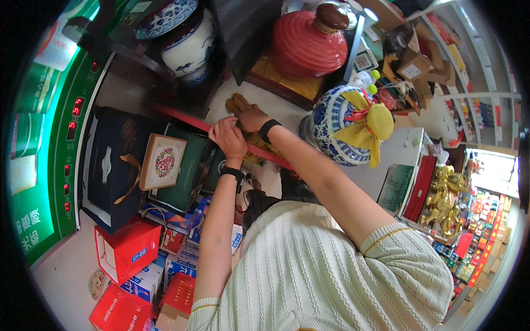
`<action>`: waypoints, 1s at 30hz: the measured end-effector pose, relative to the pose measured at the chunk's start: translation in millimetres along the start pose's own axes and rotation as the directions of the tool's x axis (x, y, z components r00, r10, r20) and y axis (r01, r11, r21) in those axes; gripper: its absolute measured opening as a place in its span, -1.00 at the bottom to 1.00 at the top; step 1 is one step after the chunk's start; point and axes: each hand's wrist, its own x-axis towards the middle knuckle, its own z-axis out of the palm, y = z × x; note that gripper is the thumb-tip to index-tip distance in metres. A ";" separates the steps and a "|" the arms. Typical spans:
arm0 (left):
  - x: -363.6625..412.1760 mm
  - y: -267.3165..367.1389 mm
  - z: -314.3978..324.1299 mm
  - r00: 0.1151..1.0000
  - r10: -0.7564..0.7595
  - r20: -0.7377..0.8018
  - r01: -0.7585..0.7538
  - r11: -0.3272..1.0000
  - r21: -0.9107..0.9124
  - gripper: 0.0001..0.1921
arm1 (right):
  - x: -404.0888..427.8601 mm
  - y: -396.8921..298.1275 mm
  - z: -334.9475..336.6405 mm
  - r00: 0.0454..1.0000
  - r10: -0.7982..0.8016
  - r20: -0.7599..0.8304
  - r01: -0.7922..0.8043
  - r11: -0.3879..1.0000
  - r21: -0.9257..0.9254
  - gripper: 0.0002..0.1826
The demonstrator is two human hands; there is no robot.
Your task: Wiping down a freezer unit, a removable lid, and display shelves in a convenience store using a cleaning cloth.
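In the head view my right hand [250,118] lies on a bunched yellow-brown cloth-like thing [235,100] on a white surface, its fingers bent over it. Beside it, nearer the red-edged strip [186,118], is my left hand [227,134], with fingers curled; what they hold is hidden. More yellow-brown material [257,142] shows beneath my wrists. Both wrists wear black bands. To the right stands a blue-and-white porcelain jar [337,124] with a yellow cloth cover and red ribbon.
A red ribbed jar [308,45] sits in a yellow-lined box beyond my hands. Another blue-and-white jar [188,49] stands at the upper left. A framed floral picture [163,162], a dark blue bag [109,165] and red gift bags [130,248] are on the left.
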 end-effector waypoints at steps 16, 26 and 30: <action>-6.8 -9.5 -3.1 0.992 0.011 -0.125 -0.013 1.000 -0.014 -0.82 | 63.1 -40.1 -30.0 0.919 -0.216 0.330 0.301 0.925 -0.234 -0.39; -0.9 5.1 -2.0 0.993 0.058 -0.099 -0.059 0.998 -0.017 -0.88 | 38.3 -18.4 -14.4 0.927 -0.148 0.345 0.240 0.940 -0.243 -0.38; -2.7 -6.0 -12.7 0.993 0.042 -0.113 -0.041 0.999 0.007 -0.88 | 38.6 -43.6 -33.5 0.961 -0.136 0.239 0.196 0.948 -0.252 -0.34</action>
